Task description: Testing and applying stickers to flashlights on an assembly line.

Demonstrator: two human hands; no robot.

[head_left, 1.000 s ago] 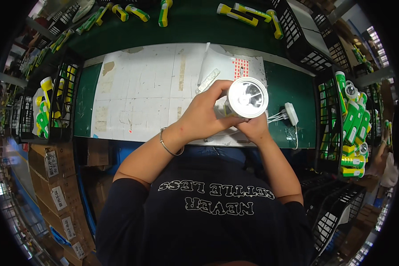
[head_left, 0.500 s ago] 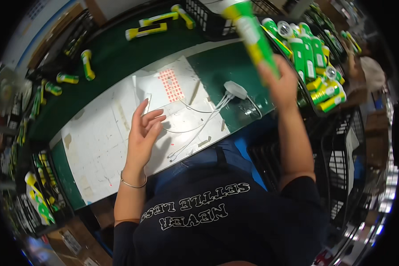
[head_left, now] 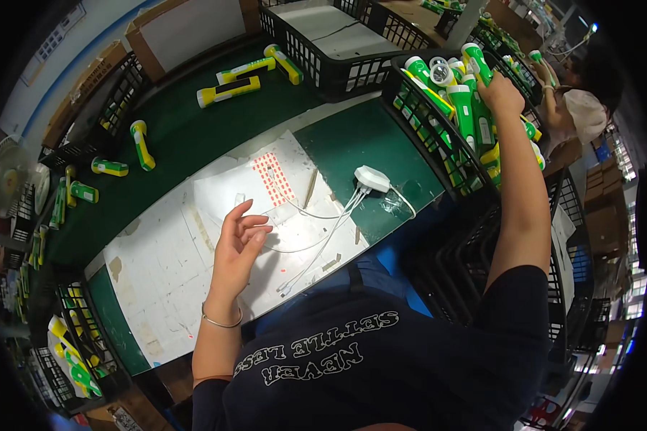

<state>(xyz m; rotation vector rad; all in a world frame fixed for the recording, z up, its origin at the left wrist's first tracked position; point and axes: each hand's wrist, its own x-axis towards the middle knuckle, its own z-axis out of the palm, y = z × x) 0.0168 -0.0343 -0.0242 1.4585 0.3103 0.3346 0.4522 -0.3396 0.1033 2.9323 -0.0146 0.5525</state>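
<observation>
My right hand (head_left: 504, 96) is closed round the lower end of a green and yellow flashlight (head_left: 476, 63) with a white-rimmed head. It is over a black basket (head_left: 417, 131) piled with several similar flashlights. My left hand (head_left: 236, 251) holds nothing; its fingers are loosely curled and apart above the white board (head_left: 172, 266). Close to its fingertips is a small white plug (head_left: 240, 197). White cables run across the board to a white charging block (head_left: 372, 178) on the right. A sheet of red stickers (head_left: 274, 179) lies beyond my left hand.
More flashlights lie along the green table's far side, including a yellow one with a dark panel (head_left: 228, 92). Another black basket (head_left: 316, 68) stands at the back. At far left is a basket of flashlights (head_left: 75, 337). A co-worker (head_left: 586, 111) sits at the far right.
My right hand has moved right, from holding a flashlight up above the table to the basket's pile. My left hand stays over the board, much as before.
</observation>
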